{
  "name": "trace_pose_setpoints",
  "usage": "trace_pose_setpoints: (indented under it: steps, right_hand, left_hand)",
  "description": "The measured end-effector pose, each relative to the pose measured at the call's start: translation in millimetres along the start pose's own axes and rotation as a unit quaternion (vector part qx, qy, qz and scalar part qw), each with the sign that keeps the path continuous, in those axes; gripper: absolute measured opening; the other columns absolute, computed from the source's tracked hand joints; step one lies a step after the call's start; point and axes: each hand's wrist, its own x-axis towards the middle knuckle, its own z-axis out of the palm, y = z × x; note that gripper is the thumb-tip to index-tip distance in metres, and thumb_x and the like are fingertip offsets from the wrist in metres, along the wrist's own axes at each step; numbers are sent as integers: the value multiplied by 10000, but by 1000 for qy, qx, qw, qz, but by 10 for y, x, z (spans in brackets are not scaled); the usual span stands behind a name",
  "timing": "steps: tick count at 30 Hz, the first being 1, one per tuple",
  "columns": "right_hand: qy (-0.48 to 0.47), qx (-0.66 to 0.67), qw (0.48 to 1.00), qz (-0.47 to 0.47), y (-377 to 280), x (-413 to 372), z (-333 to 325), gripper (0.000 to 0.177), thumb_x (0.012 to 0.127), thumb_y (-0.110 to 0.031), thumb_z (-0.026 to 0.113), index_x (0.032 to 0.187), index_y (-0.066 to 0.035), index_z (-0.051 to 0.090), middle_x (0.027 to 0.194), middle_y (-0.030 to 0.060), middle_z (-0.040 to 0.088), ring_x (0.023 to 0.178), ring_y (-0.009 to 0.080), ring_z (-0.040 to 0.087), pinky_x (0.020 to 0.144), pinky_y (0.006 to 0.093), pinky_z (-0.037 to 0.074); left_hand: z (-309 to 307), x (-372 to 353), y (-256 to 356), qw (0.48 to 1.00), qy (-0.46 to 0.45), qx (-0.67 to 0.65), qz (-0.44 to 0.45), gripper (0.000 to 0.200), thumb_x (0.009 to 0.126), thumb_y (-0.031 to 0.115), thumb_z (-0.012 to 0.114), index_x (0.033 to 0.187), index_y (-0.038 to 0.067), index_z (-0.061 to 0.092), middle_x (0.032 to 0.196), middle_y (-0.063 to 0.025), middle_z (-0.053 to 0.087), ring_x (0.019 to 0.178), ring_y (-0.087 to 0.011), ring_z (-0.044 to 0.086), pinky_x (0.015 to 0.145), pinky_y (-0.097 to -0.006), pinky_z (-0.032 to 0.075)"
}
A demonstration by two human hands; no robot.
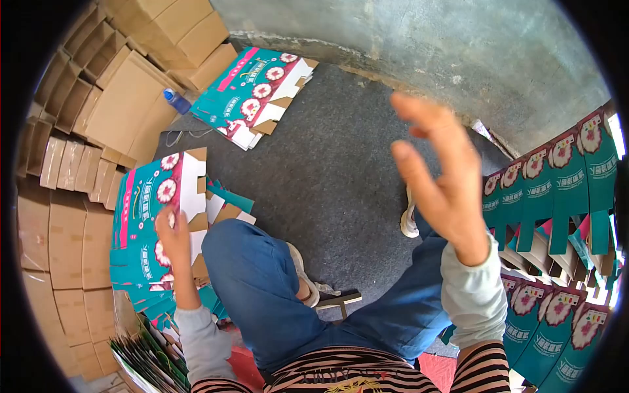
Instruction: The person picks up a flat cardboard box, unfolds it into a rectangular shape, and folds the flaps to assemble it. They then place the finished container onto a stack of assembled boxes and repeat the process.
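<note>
The left hand (171,234) pinches the top flat carton (147,196) on the stack (134,275) under it; the right hand (440,187) hangs spread and empty, well apart. Lifted one-handed, that sheet may buckle or drag its neighbours off the stack.

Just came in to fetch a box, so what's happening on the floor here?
A seated person's left hand rests on the top sheet of a stack of flat teal cartons at their side. Their right hand is raised, open and empty. Folded teal cartons stand in rows on the right.
</note>
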Motion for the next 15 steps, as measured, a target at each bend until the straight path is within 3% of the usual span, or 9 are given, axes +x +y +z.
trace_pose_setpoints:
  steps: [1,3,7,15]
  right_hand:
    - [-44,-5,998,35,109,-86,42,366,833,-52,617,1194,-17,568,1163,144,594,1051,251,582,840,327,467]
    - [-68,-12,996,50,263,-259,165,338,801,-43,640,1132,-4,580,1077,173,599,990,350,593,820,377,494]
    - [-142,-25,988,60,239,-394,167,336,794,-50,649,1121,-10,585,1050,161,602,940,328,605,783,383,503]
    - [-202,-38,976,73,177,-474,227,348,773,-63,668,1105,6,586,1020,158,612,904,324,608,770,383,505]
  left_hand:
    - [219,-117,-419,983,-41,165,69,460,814,244,668,1178,-13,555,1246,-202,525,1206,-352,463,1002,-445,369]
    - [286,-314,-451,958,-141,252,9,586,788,305,685,1254,7,492,1317,-224,454,1270,-386,374,1012,-514,328]
    - [458,-312,-446,898,-260,345,-85,776,759,417,690,1363,50,371,1415,-236,339,1334,-406,261,1004,-592,285]
    - [1005,70,-712,867,-259,403,-134,903,701,506,691,1414,96,317,1419,-236,342,1314,-416,304,1015,-569,296]
